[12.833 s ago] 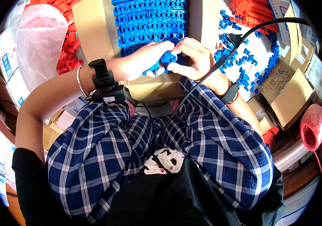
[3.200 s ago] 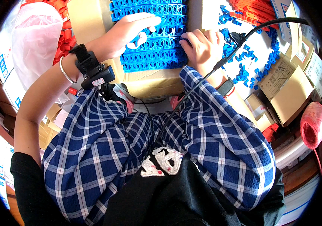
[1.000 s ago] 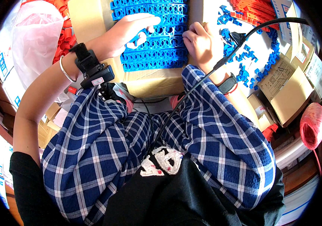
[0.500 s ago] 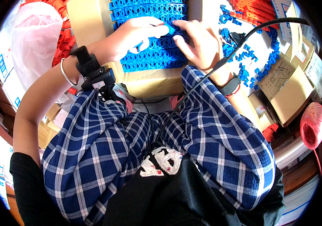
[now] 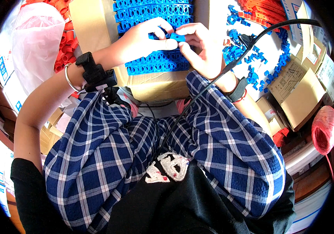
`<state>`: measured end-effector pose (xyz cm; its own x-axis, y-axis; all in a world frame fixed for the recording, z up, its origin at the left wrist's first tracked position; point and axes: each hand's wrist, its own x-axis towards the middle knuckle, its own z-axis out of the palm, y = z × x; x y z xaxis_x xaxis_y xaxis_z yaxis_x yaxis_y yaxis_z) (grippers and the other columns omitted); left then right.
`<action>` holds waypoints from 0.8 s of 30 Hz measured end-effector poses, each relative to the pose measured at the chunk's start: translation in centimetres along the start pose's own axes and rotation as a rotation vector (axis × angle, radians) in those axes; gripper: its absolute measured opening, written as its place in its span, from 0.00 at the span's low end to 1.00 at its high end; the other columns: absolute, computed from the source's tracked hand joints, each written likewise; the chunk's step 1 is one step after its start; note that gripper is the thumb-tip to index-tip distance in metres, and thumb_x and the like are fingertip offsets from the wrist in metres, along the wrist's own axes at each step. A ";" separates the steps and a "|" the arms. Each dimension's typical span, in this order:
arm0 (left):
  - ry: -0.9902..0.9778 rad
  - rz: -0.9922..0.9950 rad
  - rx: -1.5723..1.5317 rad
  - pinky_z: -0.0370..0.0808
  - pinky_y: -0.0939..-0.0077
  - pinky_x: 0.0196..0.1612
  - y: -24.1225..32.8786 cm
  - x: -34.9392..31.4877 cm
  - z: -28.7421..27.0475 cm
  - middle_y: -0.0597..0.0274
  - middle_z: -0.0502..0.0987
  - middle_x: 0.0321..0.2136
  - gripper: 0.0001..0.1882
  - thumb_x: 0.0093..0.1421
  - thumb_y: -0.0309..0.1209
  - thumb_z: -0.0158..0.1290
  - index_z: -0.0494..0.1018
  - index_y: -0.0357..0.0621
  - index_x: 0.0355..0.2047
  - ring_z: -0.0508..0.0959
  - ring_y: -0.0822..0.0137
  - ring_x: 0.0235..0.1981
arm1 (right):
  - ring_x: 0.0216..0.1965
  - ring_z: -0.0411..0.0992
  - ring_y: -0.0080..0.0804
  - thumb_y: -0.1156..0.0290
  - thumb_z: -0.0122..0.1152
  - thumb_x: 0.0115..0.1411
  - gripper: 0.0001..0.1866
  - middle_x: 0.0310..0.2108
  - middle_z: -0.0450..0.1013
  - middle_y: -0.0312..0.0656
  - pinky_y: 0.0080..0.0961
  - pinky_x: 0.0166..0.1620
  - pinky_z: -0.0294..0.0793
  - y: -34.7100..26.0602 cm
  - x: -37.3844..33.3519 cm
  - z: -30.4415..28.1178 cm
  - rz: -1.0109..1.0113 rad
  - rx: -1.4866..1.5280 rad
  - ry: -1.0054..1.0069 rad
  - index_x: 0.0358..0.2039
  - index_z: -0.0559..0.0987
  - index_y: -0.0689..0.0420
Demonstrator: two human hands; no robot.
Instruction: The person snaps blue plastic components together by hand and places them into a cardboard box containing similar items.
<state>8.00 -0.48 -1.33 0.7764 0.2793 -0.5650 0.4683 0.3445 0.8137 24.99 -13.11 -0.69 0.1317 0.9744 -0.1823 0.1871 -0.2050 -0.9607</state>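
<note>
A small blue plastic pipe clip [image 5: 178,38] sits between my two hands, over the box. My left hand [image 5: 151,39] is closed, its thumb and bent fingers pinching the clip's left side; more blue shows under those fingers. From the right, my right hand [image 5: 203,48] grips the same clip between fingertips and thumb. Under both hands, rows of blue pipe clips [image 5: 155,67] are packed in an open cardboard box [image 5: 161,86]. My hands hide the middle rows.
Loose blue clips [image 5: 254,78] are scattered on the right, near red plastic strips [image 5: 258,13]. Red pipe pieces [image 5: 68,39] and a translucent plastic bag [image 5: 38,50] are on the left. A black cable [image 5: 233,62] crosses my right wrist. Open cartons [image 5: 297,89] stand at right.
My right hand has come in to the left and closed on the clip. My left fingers have curled around its other side, and the clip has shifted slightly lower.
</note>
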 end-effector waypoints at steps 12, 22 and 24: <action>-0.048 0.189 0.226 0.69 0.81 0.41 -1.0 0.6 -0.6 0.70 0.73 0.28 0.09 0.60 0.33 0.59 0.75 0.42 0.35 0.72 0.78 0.34 | 0.38 0.73 0.38 0.69 0.67 0.50 0.10 0.33 0.75 0.37 0.31 0.44 0.72 -0.9 1.1 -0.7 -0.343 -0.614 0.035 0.34 0.79 0.52; 0.085 0.176 0.478 0.72 0.76 0.35 -0.8 1.3 -0.7 0.66 0.73 0.26 0.08 0.59 0.31 0.58 0.75 0.43 0.37 0.73 0.75 0.29 | 0.50 0.67 0.39 0.66 0.68 0.49 0.07 0.43 0.73 0.37 0.36 0.55 0.62 1.0 2.0 -4.6 -0.326 -1.032 0.174 0.31 0.83 0.46; 0.063 0.127 0.513 0.73 0.74 0.33 -0.9 1.7 -0.5 0.65 0.73 0.25 0.07 0.58 0.31 0.57 0.75 0.44 0.37 0.73 0.73 0.28 | 0.55 0.64 0.40 0.65 0.70 0.47 0.07 0.47 0.71 0.36 0.36 0.58 0.61 1.4 1.8 -4.3 -0.309 -1.099 0.161 0.30 0.84 0.45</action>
<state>8.76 0.12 -3.08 0.8210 0.3494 -0.4516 0.5305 -0.1744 0.8296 29.65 -12.04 -1.49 0.0407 0.9902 0.1339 0.9696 -0.0068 -0.2444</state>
